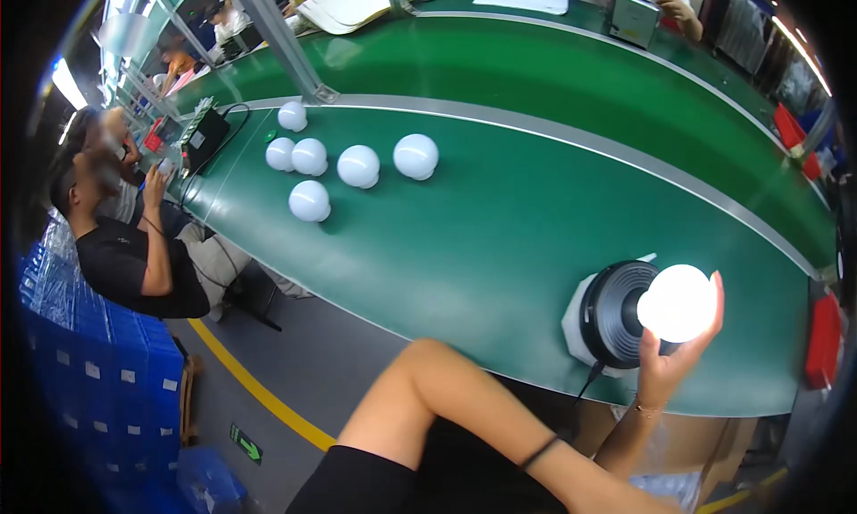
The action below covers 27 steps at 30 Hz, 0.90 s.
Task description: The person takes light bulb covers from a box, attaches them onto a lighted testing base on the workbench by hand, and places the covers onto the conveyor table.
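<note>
My right hand (665,362) is wrapped round a glowing white bulb (680,304), fingers on its right side and thumb below. The bulb is against the middle of a black round ribbed device (616,313) at the right of the green table (500,237). My left forearm crosses the bottom of the view, a dark band round it; part of my left hand (616,494) shows at the lower edge, its fingers hidden. Several unlit white bulbs, one of them (416,156) nearest the middle, lie at the back left of the table.
A raised metal edge (553,137) borders the table's far side, with a metal post (286,45) on it. A black box with cables (204,137) stands at the left end, beside a seated person (134,255). Another person's hands (683,19) are at the top right.
</note>
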Motion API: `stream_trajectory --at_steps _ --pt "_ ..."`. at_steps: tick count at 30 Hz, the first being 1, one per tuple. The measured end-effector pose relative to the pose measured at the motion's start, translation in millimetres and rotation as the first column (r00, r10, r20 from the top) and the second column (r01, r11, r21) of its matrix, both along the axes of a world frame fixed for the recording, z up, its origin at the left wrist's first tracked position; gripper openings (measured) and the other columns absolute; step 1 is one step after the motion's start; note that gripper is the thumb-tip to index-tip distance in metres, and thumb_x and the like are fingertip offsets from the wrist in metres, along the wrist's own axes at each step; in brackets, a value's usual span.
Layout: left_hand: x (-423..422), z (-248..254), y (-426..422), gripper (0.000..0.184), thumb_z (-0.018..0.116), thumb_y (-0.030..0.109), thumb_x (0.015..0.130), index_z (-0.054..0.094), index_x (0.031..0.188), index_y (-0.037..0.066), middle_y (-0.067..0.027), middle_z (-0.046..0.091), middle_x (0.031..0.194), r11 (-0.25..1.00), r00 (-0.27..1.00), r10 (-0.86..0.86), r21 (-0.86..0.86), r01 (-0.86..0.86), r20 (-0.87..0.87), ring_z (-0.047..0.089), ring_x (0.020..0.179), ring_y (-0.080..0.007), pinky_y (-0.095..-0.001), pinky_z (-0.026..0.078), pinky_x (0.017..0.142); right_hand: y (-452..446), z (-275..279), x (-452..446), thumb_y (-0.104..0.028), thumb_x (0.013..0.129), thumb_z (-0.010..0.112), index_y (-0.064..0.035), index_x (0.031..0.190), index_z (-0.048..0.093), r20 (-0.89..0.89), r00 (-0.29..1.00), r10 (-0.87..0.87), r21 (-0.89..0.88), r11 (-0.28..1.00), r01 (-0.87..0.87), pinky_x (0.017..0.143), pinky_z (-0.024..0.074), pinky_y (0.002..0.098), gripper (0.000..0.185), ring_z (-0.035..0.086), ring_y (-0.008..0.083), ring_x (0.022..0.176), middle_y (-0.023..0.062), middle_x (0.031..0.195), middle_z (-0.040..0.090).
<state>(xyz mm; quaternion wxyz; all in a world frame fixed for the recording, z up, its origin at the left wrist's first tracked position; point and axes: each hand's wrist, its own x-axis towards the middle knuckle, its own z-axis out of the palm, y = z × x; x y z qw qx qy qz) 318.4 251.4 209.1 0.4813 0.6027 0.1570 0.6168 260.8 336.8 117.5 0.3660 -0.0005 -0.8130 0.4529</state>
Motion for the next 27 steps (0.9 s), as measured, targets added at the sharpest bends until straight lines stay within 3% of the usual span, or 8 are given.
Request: stream_trajectory --at_steps 3,5,8,10,12,15,18,27 --pt "-48 -7 -50 0.024 0.055 0.025 0.088 0.063 0.094 0.003 -0.0125 0.066 0.086 0.979 0.911 0.097 -0.124 -0.159 -0.401 0.061 0.076 -0.0253 -0.0300 0.046 0.068 0 -1 2 -0.035 0.067 0.073 0.0017 0.135 0.023 0.022 0.999 0.050 -0.078 0.996 -0.048 0.102 0.0300 0.0388 0.092 0.034 0.0286 0.125 0.0171 0.138 0.029" --pt "-59 -23 -76 0.018 0.058 0.021 0.082 0.061 0.088 0.004 -0.0096 0.063 0.084 0.916 0.897 0.216 -0.239 -0.323 -0.385 0.057 0.075 -0.0214 -0.0291 0.044 0.069 -1 -1 4 -0.029 0.066 0.075 0.0020 0.135 0.022 0.031 0.996 0.089 -0.130 0.988 -0.085 0.102 0.0314 0.0381 0.092 0.035 0.0282 0.123 0.0178 0.138 0.029" --pt "-85 -32 -116 0.009 0.057 0.003 0.079 0.061 0.088 0.003 -0.0030 0.065 0.082 0.644 0.689 0.524 -0.296 -0.705 -0.501 0.057 0.071 -0.0117 -0.0274 0.044 0.065 4 1 1 -0.015 0.061 0.077 0.0033 0.133 0.024 0.003 0.996 0.094 0.062 0.994 -0.094 0.100 0.0332 0.0385 0.091 0.040 0.0301 0.120 0.0210 0.134 0.034" --pt "-97 -37 -128 0.017 0.064 0.003 0.076 0.061 0.092 0.004 -0.0063 0.064 0.091 0.335 0.545 0.709 -0.467 -0.818 -0.448 0.058 0.080 -0.0123 -0.0274 0.043 0.069 5 4 0 -0.011 0.060 0.077 0.0046 0.132 0.026 0.009 0.995 0.104 0.101 0.989 -0.105 0.098 0.0364 0.0382 0.089 0.045 0.0308 0.116 0.0230 0.131 0.038" --pt "-119 -66 -117 0.042 0.073 0.022 0.073 0.056 0.107 0.004 -0.0081 0.061 0.098 0.082 0.071 0.833 -0.005 -0.997 -0.549 0.060 0.088 -0.0223 -0.0311 0.047 0.073 4 9 1 -0.011 0.061 0.075 0.0045 0.132 0.026 0.020 0.990 0.140 0.078 0.987 -0.141 0.097 0.0368 0.0375 0.087 0.044 0.0297 0.116 0.0216 0.132 0.036" --pt "-129 -77 -95 0.085 0.081 0.033 0.061 0.037 0.128 0.004 -0.0152 0.043 0.126 0.053 0.092 0.829 -0.086 -0.995 -0.551 0.048 0.113 -0.0312 -0.0383 0.042 0.092 7 10 -1 -0.011 0.062 0.072 0.0025 0.134 0.024 0.023 0.986 0.162 0.113 0.980 -0.164 0.100 0.0340 0.0364 0.087 0.038 0.0271 0.121 0.0174 0.137 0.029" --pt "-137 -90 -80 0.112 0.085 0.038 0.052 0.020 0.136 0.004 -0.0202 0.029 0.135 0.230 0.246 0.723 -0.112 -0.967 -0.645 0.033 0.125 -0.0379 -0.0433 0.032 0.102 10 14 -1 -0.011 0.062 0.073 0.0026 0.133 0.024 0.040 0.980 0.193 0.117 0.974 -0.196 0.097 0.0373 0.0355 0.088 0.043 0.0272 0.117 0.0179 0.136 0.031" --pt "-128 -95 -73 0.110 0.087 0.037 0.050 0.024 0.133 0.000 -0.0210 0.037 0.130 0.239 0.180 0.779 0.018 -0.971 -0.601 0.039 0.122 -0.0340 -0.0406 0.032 0.101 12 -1 2 -0.002 0.059 0.075 -0.0003 0.131 0.023 -0.002 0.963 0.268 0.008 0.963 -0.268 0.091 0.0441 0.0388 0.089 0.050 0.0286 0.110 0.0209 0.123 0.042"
